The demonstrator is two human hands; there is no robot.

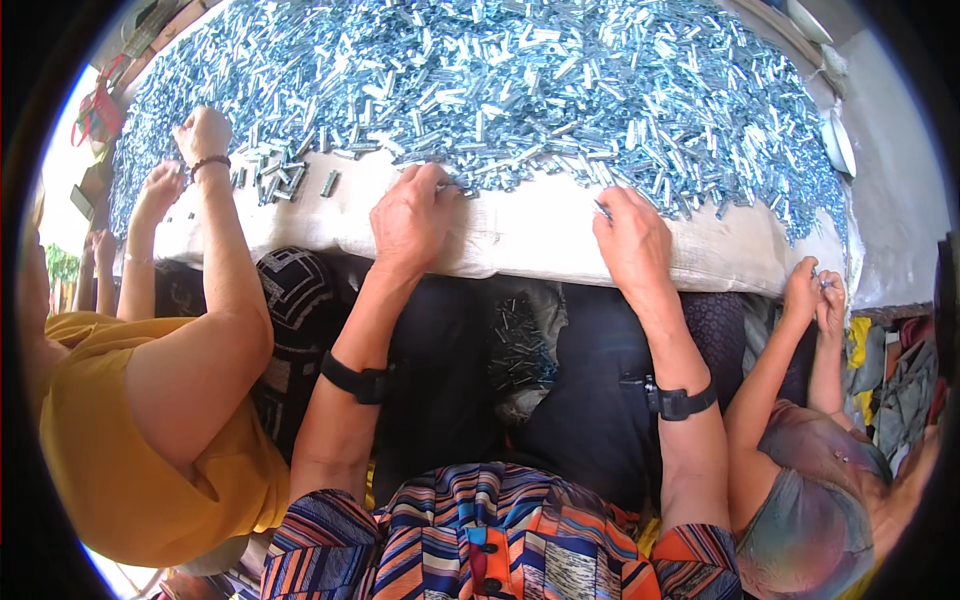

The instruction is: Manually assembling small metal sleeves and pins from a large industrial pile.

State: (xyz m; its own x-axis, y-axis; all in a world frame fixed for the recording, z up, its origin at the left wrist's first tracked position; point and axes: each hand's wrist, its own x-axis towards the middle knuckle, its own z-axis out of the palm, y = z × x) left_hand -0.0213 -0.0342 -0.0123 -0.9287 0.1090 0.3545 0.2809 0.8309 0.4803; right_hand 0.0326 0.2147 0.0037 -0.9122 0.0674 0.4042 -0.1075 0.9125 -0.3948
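A broad heap of small, shiny, silver-blue metal pieces, narrow and tube-like, covers most of the cloth-covered table before me. My left hand rests at the heap's near edge. Its fingers are closed in a pinch around a small metal piece, mostly hidden by the fingertips. My right hand is farther right over the pale cloth, also closed. From between its thumb and finger sticks the end of another metal piece. The two hands are well apart.
At left, a person in a mustard top reaches into the heap; more hands show beyond. At right, another person's hands hold a small piece near the table edge. Below, between my knees, more metal pieces lie in a pale sack.
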